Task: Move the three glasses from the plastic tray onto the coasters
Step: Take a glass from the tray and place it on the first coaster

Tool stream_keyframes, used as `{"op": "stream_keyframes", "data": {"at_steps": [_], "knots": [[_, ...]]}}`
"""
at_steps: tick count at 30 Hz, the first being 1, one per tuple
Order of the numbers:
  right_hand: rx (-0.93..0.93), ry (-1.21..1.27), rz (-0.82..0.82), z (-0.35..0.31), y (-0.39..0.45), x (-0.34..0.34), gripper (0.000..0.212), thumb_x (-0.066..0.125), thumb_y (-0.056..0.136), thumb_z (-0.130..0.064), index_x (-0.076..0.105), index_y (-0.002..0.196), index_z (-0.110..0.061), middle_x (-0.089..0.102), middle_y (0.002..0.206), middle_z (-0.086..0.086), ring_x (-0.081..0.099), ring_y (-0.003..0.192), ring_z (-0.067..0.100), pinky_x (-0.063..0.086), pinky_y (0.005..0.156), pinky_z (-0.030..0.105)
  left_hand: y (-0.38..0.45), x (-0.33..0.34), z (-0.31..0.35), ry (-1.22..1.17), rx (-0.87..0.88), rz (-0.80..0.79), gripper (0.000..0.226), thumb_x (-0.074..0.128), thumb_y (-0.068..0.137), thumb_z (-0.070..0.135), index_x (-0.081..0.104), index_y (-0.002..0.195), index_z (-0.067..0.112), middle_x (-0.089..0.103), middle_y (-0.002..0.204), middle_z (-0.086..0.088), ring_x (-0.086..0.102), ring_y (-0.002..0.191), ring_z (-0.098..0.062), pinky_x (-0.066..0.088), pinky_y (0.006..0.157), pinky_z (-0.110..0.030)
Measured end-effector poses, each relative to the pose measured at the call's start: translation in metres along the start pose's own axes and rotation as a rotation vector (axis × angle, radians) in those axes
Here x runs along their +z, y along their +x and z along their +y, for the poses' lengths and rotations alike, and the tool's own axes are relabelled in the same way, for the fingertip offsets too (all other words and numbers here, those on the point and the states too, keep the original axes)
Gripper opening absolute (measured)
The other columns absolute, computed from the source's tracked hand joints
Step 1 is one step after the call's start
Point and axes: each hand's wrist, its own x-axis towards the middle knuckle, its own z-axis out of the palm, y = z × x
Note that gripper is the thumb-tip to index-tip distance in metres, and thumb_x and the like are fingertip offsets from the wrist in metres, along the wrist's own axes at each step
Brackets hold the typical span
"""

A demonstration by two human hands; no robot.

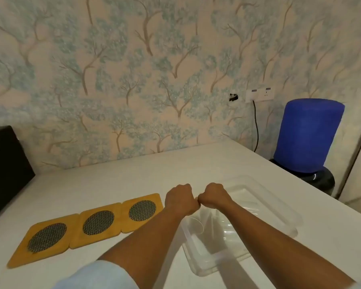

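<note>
Three yellow square coasters with dark mesh circles lie in a row on the white table: left coaster (pixel 44 238), middle coaster (pixel 98 223), right coaster (pixel 142 210). A clear plastic tray (pixel 279 207) sits to their right. Clear glasses lie inside it, partly under my forearms; the rim of one glass (pixel 194 225) shows near the tray's left edge. My left hand (pixel 180 198) and my right hand (pixel 215 195) are both closed into fists, knuckles touching, above the tray's left end. Neither hand holds anything.
A black box (pixel 6 170) stands at the table's far left. A blue water bottle on a dispenser (pixel 306 136) stands beyond the table's right edge, with a wall socket and cable (pixel 256 126) behind. Patterned wallpaper backs the table.
</note>
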Motion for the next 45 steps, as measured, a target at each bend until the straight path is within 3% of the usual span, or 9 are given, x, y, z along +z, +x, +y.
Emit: {"op": "stream_keyframes", "data": {"at_steps": [8,16,27,30,35,37,40,42,45], "knots": [[0.025,0.052,0.012,0.003,0.001,0.004,0.039,0.056,0.082,-0.020,0.033,0.052,-0.012,0.039,0.051,0.000,0.035,0.044,0.013,0.027,0.043,0.022,0.003,0.019,0.010,0.022,0.038,-0.178,0.055,0.058,0.085,0.055,0.057,0.122,0.015,0.068,0.114,-0.004,0.064,0.102,-0.025,0.046,0.071,-0.032],[0.048,0.147,-0.020,0.012,0.002,0.008,0.040,0.056,0.081,-0.012,0.030,0.050,-0.012,0.034,0.049,0.002,0.031,0.044,0.014,0.026,0.044,0.023,0.005,0.032,0.019,-0.006,-0.036,-0.333,0.084,0.054,0.086,0.060,0.028,0.149,0.011,0.062,0.129,-0.005,0.063,0.111,-0.025,0.044,0.074,-0.032],[0.004,0.178,0.178,-0.004,0.008,-0.004,0.032,0.061,0.074,-0.011,0.036,0.054,-0.011,0.040,0.055,0.002,0.038,0.046,0.015,0.028,0.042,0.023,0.011,0.007,0.004,-0.287,-0.106,-0.118,0.077,0.067,0.072,0.063,0.052,0.128,0.013,0.066,0.119,-0.007,0.063,0.103,-0.026,0.046,0.073,-0.032],[-0.011,0.292,0.220,-0.016,0.010,-0.009,0.033,0.062,0.071,-0.009,0.035,0.053,-0.010,0.039,0.054,0.002,0.037,0.046,0.016,0.028,0.042,0.024,0.012,-0.007,-0.007,-0.368,-0.127,-0.046,0.086,0.065,0.066,0.068,0.049,0.133,0.016,0.065,0.122,-0.005,0.062,0.101,-0.025,0.049,0.076,-0.034],[-0.018,0.523,0.163,-0.042,0.005,-0.009,0.029,0.067,0.072,-0.012,0.043,0.056,-0.009,0.042,0.055,0.001,0.039,0.046,0.014,0.030,0.041,0.023,0.005,-0.028,-0.034,-0.492,-0.146,0.060,0.103,0.071,0.062,0.065,0.037,0.149,0.020,0.055,0.137,-0.003,0.057,0.118,-0.023,0.047,0.087,-0.032],[-0.031,0.569,0.115,-0.054,0.002,-0.005,0.018,0.070,0.071,-0.016,0.058,0.069,-0.002,0.054,0.064,0.006,0.049,0.053,0.016,0.038,0.046,0.024,0.000,-0.035,-0.048,-0.541,-0.150,0.097,0.100,0.073,0.061,0.062,0.041,0.146,0.023,0.055,0.133,0.000,0.058,0.111,-0.018,0.045,0.084,-0.029],[-0.049,0.629,0.047,-0.071,0.000,0.008,0.030,0.074,0.071,-0.020,0.067,0.092,0.000,0.069,0.089,0.013,0.067,0.079,0.023,0.056,0.068,0.034,-0.011,-0.042,-0.072,-0.597,-0.159,0.138,0.093,0.078,0.060,0.055,0.045,0.141,0.025,0.055,0.123,0.003,0.056,0.103,-0.014,0.043,0.080,-0.027],[-0.067,0.647,0.019,-0.082,-0.002,0.018,0.031,0.076,0.071,-0.023,0.068,0.092,-0.002,0.070,0.095,0.014,0.069,0.089,0.027,0.058,0.079,0.040,-0.018,-0.046,-0.089,-0.619,-0.177,0.147,0.090,0.081,0.061,0.052,0.046,0.139,0.025,0.054,0.121,0.004,0.057,0.104,-0.015,0.045,0.082,-0.027],[-0.105,0.658,-0.024,-0.099,-0.006,0.035,0.027,0.078,0.068,-0.023,0.069,0.087,-0.006,0.071,0.095,0.011,0.070,0.087,0.026,0.058,0.082,0.042,-0.030,-0.052,-0.115,-0.625,-0.202,0.157,0.088,0.084,0.061,0.048,0.046,0.137,0.024,0.055,0.121,0.003,0.059,0.105,-0.016,0.050,0.084,-0.031]]}}
